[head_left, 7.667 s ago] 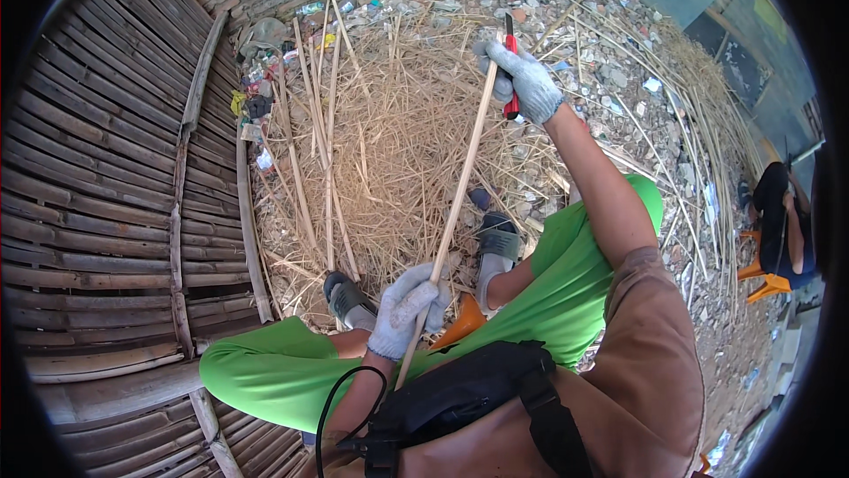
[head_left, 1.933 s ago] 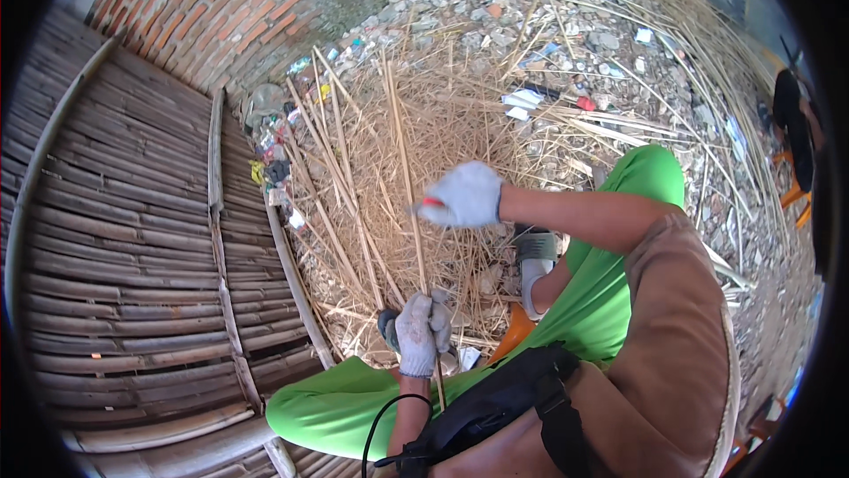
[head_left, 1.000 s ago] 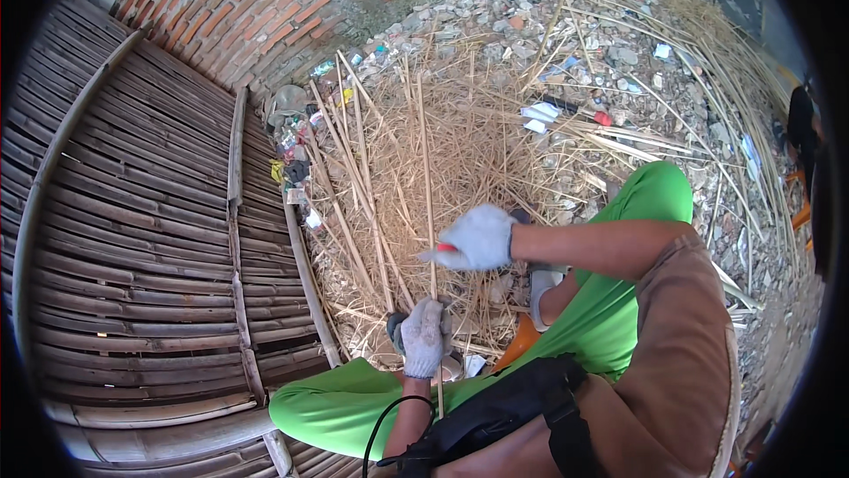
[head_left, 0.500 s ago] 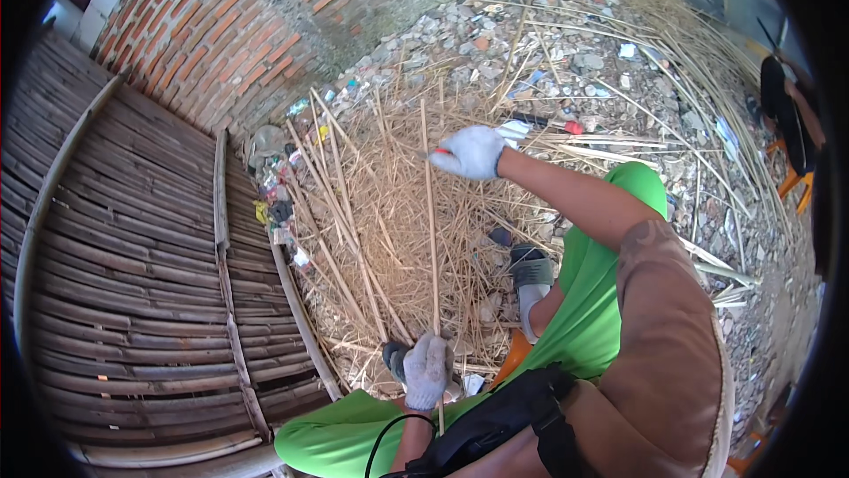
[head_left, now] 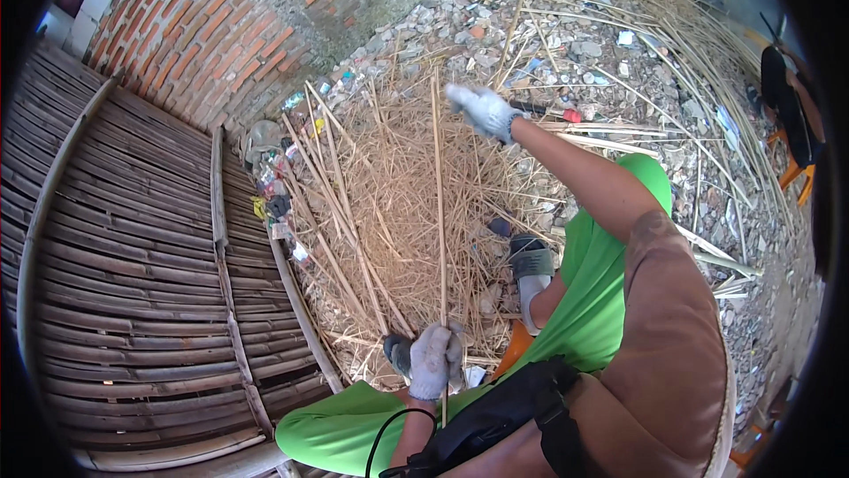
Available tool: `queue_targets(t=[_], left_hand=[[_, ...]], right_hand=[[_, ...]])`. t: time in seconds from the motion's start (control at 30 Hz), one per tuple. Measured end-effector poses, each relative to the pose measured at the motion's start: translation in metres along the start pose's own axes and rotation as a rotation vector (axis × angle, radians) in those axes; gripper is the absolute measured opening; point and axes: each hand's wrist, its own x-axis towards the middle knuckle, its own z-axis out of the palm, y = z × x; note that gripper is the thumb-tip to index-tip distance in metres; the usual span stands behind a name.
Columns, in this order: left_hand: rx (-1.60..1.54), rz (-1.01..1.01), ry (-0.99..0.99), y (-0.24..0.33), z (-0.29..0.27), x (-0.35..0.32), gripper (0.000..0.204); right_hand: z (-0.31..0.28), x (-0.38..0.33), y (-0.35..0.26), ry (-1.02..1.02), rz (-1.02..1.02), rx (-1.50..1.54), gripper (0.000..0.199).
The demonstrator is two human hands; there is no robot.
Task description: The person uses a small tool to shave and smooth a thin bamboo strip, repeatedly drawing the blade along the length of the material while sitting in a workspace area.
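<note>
A long, thin bamboo strip [head_left: 440,204] stands upright in the view, running away from me over the shavings. Near its lower end my left hand [head_left: 433,361], in a pale work glove, is closed around it. My right hand [head_left: 484,113], gloved too, is closed beside the strip's far end, slightly blurred. The small red-handled knife it gripped a moment ago is mostly hidden by the fingers now. Beneath the strip lies a heap of straw-coloured bamboo shavings [head_left: 402,239]. More cut strips [head_left: 340,213] lie to the left of the heap.
A slatted bamboo panel [head_left: 141,257] fills the left side, and a brick wall [head_left: 221,27] rises behind. Rubble ground [head_left: 584,53] holds long bamboo pieces and a black tool with a red end [head_left: 570,115]. My sandalled foot [head_left: 531,266] is beside the heap. Another person [head_left: 787,115] is at far right.
My right hand has moved farther away and slightly right, to near the strip's far end. The strip has tilted slightly right; my left hand still grips it.
</note>
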Motion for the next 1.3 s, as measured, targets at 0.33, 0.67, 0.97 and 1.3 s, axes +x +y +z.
queue_targets(t=[0.33, 0.67, 0.97, 1.3], left_hand=[[0.058, 0.033, -0.01, 0.009, 0.022, 0.01, 0.043], [-0.027, 0.093, 0.015, 0.01, 0.003, 0.017, 0.038], [0.503, 0.231, 0.181, 0.026, 0.018, 0.012, 0.037], [-0.045, 0.008, 0.031, 0.024, 0.0, 0.018, 0.043]], right_hand=[[0.051, -0.048, -0.006, -0.178, 0.084, 0.12, 0.049], [0.116, -0.099, 0.015, -0.53, 0.123, 0.04, 0.043], [0.092, -0.095, -0.012, -0.49, 0.082, -0.085, 0.054], [0.11, -0.12, 0.002, -0.5, 0.149, 0.014, 0.054]])
